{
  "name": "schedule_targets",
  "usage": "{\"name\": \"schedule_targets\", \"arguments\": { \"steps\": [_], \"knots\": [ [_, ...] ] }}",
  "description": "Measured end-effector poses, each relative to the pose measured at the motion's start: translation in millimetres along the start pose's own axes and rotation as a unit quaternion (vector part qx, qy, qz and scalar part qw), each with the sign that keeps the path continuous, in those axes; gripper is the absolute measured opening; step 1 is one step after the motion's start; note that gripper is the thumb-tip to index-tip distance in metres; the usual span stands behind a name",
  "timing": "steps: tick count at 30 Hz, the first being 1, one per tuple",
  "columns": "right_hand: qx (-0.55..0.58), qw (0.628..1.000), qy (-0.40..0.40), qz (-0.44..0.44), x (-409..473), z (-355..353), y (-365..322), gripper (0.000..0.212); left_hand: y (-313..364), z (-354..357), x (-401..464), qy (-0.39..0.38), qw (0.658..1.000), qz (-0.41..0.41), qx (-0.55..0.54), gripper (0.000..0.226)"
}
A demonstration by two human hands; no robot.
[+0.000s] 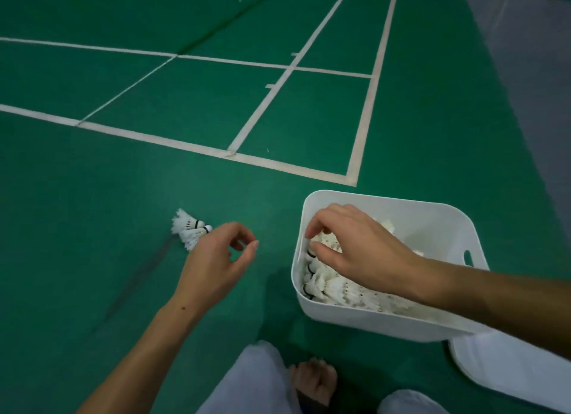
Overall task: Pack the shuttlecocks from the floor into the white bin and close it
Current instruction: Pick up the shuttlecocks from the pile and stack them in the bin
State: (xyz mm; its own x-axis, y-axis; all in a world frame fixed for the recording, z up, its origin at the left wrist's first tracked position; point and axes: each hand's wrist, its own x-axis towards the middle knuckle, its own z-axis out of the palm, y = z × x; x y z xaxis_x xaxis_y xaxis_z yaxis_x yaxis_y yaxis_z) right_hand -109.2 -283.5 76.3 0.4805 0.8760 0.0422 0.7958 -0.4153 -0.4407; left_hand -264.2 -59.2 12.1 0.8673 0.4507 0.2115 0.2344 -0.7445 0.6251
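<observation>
A white bin (383,324) stands open on the green floor at the right, holding several white shuttlecocks (343,290). My right hand (355,250) reaches into the bin, its fingertips pinching a shuttlecock (327,240) near the bin's left wall. Two white shuttlecocks (188,228) lie together on the floor to the left. My left hand (219,259) hovers just right of them, fingers curled and apart, holding nothing. The white lid (509,370) lies flat on the floor at the bin's near right corner.
White court lines (191,144) cross the green floor beyond the bin. My knees in light trousers (256,382) and a bare foot (315,379) are at the bottom edge. A grey strip (531,73) runs along the right.
</observation>
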Motion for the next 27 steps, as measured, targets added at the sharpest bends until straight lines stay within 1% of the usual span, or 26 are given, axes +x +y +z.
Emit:
{"name": "schedule_targets", "arguments": {
  "steps": [2,6,9,10,13,15,17,19,20,23,25,27],
  "knots": [
    [0.011,0.999,-0.038,-0.016,15.2,1.7,-11.2,0.012,-36.4,-9.6,-6.8,0.003,0.998,-0.049,0.025,0.007],
    [0.010,0.989,-0.142,-0.040,53.9,20.9,-30.3,0.018,-101.4,-18.1,-6.4,0.036,0.986,-0.160,0.032,0.011],
    [0.042,0.983,-0.178,-0.030,96.3,55.6,-43.4,0.021,-145.3,-16.6,10.3,0.058,0.975,-0.212,0.034,0.007],
    [0.054,0.981,-0.183,-0.025,112.1,70.1,-47.4,0.021,-159.6,-16.0,18.1,0.063,0.972,-0.223,0.035,0.009],
    [0.083,0.978,-0.191,-0.004,160.1,117.5,-56.6,0.022,-201.0,-16.0,44.6,0.076,0.966,-0.239,0.054,0.021],
    [0.092,0.979,-0.182,0.015,192.2,148.8,-60.3,0.023,-220.8,-16.4,63.8,0.072,0.965,-0.245,0.063,0.027],
    [0.096,0.981,-0.166,0.024,221.4,174.9,-66.2,0.025,-235.3,-16.3,81.1,0.061,0.963,-0.258,0.044,0.027],
    [0.101,0.983,-0.153,0.010,245.0,193.5,-72.9,0.031,-246.0,-13.9,92.8,0.053,0.960,-0.276,0.006,0.021],
    [0.099,0.983,-0.153,-0.004,254.7,201.4,-75.8,0.037,-250.1,-12.5,96.2,0.050,0.958,-0.283,-0.013,0.017],
    [0.059,0.977,-0.199,-0.056,272.7,222.5,-81.0,0.058,-262.7,-9.1,98.7,0.069,0.954,-0.289,-0.047,0.018],
    [0.028,0.972,-0.225,-0.068,277.9,235.5,-81.2,0.060,-268.3,-9.4,95.1,0.094,0.950,-0.291,-0.066,0.017],
    [0.012,0.973,-0.220,-0.074,279.9,243.4,-79.9,0.056,-270.7,-9.9,90.3,0.112,0.947,-0.290,-0.084,0.015]
  ]
}}
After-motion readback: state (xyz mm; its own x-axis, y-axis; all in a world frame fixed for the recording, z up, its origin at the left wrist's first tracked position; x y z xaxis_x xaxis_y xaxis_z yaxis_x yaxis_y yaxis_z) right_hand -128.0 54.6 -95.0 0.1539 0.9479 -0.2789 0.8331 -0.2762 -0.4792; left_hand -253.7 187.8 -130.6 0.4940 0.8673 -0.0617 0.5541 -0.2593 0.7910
